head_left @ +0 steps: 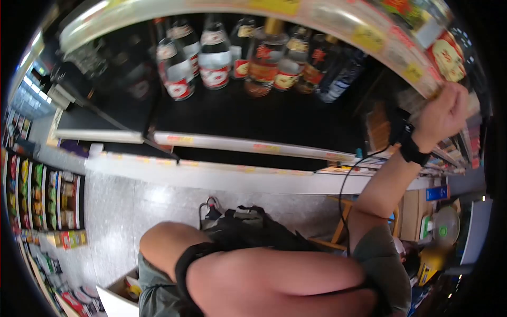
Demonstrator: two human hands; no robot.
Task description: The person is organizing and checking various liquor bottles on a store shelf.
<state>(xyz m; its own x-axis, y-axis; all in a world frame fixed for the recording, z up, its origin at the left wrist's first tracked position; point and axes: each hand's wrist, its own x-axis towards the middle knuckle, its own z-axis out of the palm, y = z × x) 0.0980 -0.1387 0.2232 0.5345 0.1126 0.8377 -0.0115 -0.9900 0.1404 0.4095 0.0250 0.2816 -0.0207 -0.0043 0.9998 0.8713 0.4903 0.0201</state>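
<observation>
right hand (pixel 448 112) clenched on shelf edge (pixel 338 24) — likely for support; bottles (pixel 253 58) stand labels outward for display; left hand unseen.

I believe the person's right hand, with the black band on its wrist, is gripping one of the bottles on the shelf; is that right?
Not quite. In the head view the right hand, with the black band on its wrist, is gripping the shelf's label rail, not a bottle. The bottles stand untouched further along the shelf.
</observation>
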